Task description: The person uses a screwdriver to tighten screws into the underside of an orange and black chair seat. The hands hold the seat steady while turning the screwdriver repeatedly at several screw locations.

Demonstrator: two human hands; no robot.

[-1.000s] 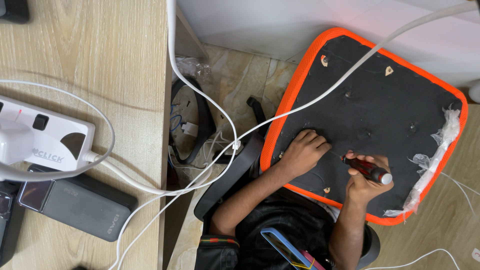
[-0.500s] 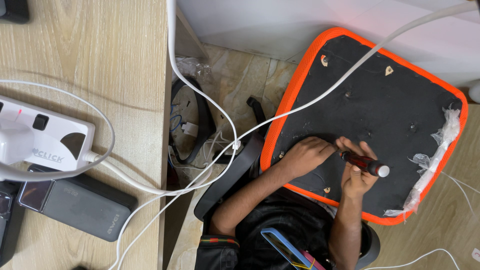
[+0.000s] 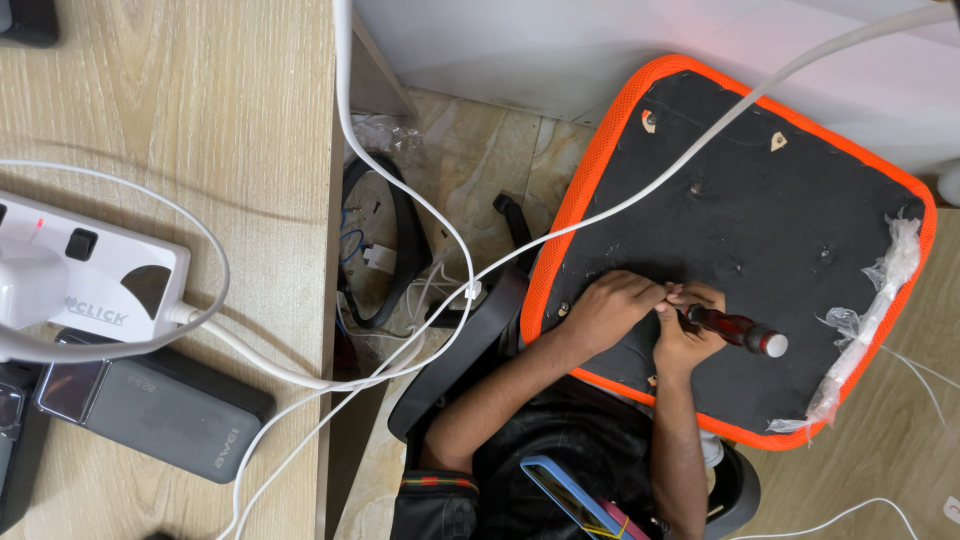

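Screwdriver, with its dark red-and-black handle and white butt cap, sits in my right hand; the fingers are wrapped shut around the front of the handle while the rear half sticks out toward the right. The tip is hidden behind my fingers, so I cannot tell exactly where it seats. My left hand lies just beside it, knuckles touching the right, fingertips pressed together as if pinching something small at the tip; what they pinch I cannot make out. Both hands rest on the black underside of the orange-rimmed chair seat, near its lower left edge.

To do this well, I judge I should keep the shaft square to the panel, press along its axis, and let the left fingertips steady the tip only until it bites. The seat is tilted and propped, so it could shift under force; I would keep the left palm weighted on it. A white cable crosses the panel above my hands, well apart from the tool. Torn clear plastic wrap hangs at the far right edge.
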